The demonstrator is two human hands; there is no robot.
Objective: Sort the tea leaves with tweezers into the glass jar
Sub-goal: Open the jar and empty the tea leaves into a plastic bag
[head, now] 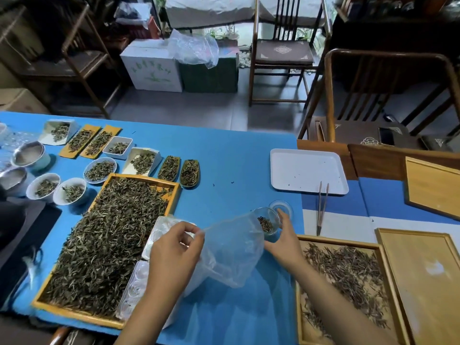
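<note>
Right hand (283, 241) grips the glass jar (267, 221), tilted toward the left, mouth set against a clear plastic bag (231, 252); a small clump of tea leaves (265, 224) sits inside the jar. Left hand (174, 250) pinches the bag's edge, holding it open. Tweezers (321, 207) lie unused on the table to the right, just beyond the white tray (308, 170). The jar's lid (282, 207), apparently, rests just behind it; glare obscures it. Risk: if the bag mouth slackens or the jar tips past its rim, leaves would scatter onto the blue mat (236, 158). Glass may also slip from the grip.
</note>
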